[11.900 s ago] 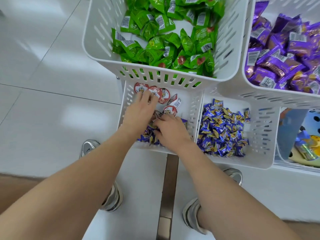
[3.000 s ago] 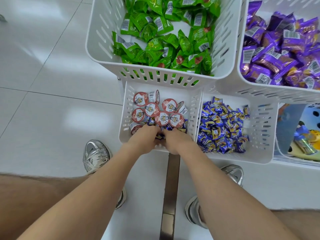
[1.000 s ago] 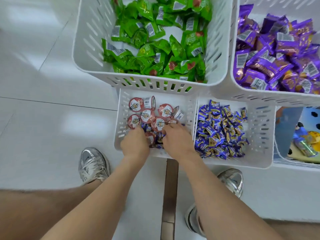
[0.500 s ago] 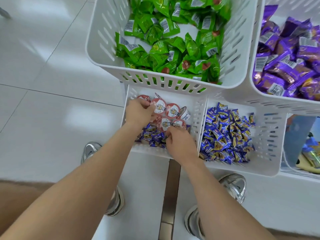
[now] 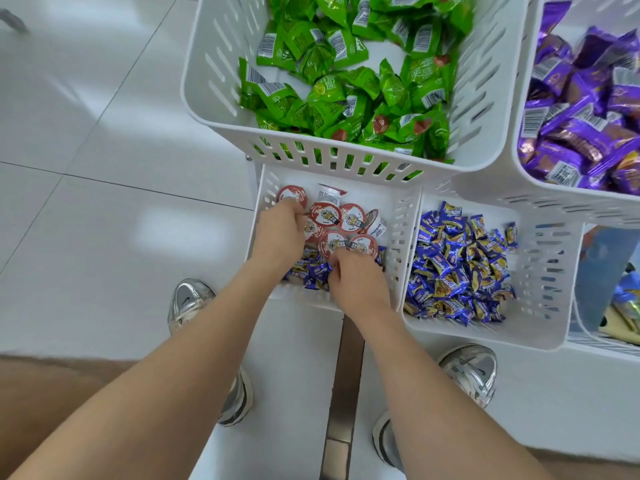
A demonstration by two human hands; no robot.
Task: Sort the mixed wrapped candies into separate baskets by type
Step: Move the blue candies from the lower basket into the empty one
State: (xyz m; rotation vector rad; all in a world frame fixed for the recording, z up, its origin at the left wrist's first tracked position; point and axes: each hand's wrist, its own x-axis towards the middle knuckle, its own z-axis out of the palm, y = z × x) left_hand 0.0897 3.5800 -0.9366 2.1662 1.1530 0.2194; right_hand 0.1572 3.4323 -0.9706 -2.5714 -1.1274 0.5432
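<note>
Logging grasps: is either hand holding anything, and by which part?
Cannot tell: the left hand curls over the red-lidded cups, the right hand over the blue candies; fingertips hidden.

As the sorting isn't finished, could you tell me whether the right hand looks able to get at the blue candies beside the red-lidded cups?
Probably yes: the right hand is inside the open-topped basket, right beside the blue candies, and nothing covers them; the left hand is at the red-lidded cups.

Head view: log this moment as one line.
step: sorting mixed basket | left hand: on red-lidded cups | right hand: at blue candies, grip unclear | result: types mixed
</note>
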